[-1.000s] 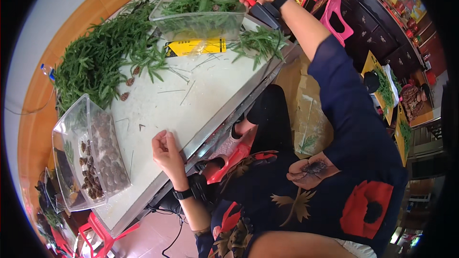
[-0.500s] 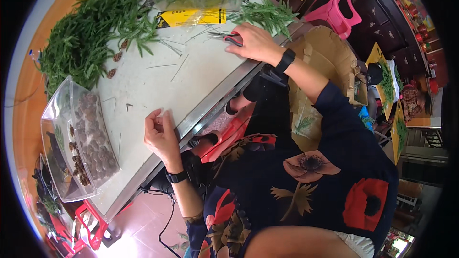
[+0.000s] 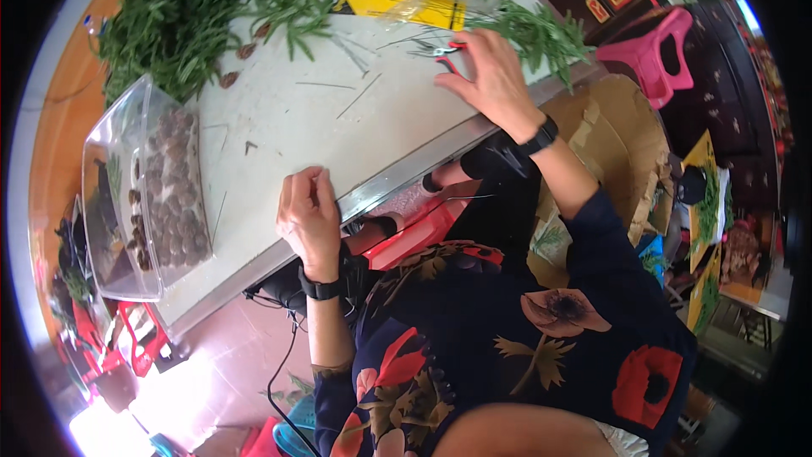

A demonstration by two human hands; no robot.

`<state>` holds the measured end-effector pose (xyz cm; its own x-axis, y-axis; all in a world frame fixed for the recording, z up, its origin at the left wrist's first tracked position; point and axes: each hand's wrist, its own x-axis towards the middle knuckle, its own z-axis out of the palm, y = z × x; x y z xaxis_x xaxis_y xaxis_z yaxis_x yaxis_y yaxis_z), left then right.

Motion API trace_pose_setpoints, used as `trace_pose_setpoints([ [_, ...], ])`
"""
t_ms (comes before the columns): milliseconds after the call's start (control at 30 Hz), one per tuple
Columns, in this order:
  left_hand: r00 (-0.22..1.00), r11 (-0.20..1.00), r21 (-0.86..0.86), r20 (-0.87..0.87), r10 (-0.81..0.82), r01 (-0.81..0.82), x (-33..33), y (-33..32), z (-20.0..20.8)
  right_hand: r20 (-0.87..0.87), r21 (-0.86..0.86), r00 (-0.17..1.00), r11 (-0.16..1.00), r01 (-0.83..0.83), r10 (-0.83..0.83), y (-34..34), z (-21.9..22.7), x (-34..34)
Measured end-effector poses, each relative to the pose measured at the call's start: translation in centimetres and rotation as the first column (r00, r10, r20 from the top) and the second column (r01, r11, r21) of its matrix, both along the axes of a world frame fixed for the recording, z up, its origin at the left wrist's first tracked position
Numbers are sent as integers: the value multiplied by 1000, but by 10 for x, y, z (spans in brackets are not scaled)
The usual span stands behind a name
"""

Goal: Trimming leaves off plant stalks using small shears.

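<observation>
My right hand (image 3: 501,85) holds small red-handled pliers (image 3: 443,52) over the far side of the table, their handles spread between thumb and fingers. The jaws are near loose dark wires on the tabletop. My left hand (image 3: 309,218) is at the table's near edge, fingers curled and drawn together; I cannot make out anything between them. Thin straight wires (image 3: 359,96) lie on the pale tabletop (image 3: 275,131) between my hands. Green artificial pine sprigs (image 3: 541,38) are just beyond my right hand.
A clear bin (image 3: 110,262) with pine cones stands at the left. Heaped greenery (image 3: 169,21) covers the far left, with loose cones (image 3: 228,79) beside it. Farther back are a yellow card (image 3: 397,7) and another clear bin of sprigs. A cardboard box (image 3: 622,131) and pink stool (image 3: 655,59) are at the right.
The pliers' handles have spread wider apart in my right hand. My left hand's fingers have curled and turned downward. The whole view has shifted slightly.
</observation>
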<state>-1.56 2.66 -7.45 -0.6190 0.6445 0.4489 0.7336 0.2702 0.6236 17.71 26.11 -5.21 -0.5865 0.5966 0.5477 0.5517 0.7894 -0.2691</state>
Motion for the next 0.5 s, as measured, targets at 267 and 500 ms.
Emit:
trace_pose_setpoints([
  [267, 998, 993, -99, -30, 56, -58, 2, -11, 9, -49, -93, 979, 975, -204, 200, -66, 4, -1],
  [500, 948, 961, -175, -277, 159, -212, -16, -50, 16, -62, -210, 942, 918, -335, 330, -81, -5, -18],
])
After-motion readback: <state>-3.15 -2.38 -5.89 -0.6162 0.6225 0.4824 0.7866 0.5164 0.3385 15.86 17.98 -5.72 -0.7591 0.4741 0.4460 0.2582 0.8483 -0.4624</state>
